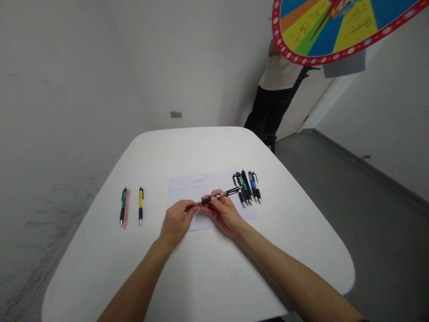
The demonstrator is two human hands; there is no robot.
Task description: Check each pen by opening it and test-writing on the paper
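My right hand is closed around a black-and-silver pen, which slants up to the right above a white sheet of paper with faint writing. The fingertips of my left hand pinch the silver tip at the pen's lower left end. Just right of my right hand, several pens with black, green and white barrels lie side by side, partly on the paper's right edge. Blue pens lie close beside them.
A white table bears everything. At its left lie a green pen, a pink pen and a yellow pen. Behind the table's far right corner, a person stands partly hidden by a colourful wheel.
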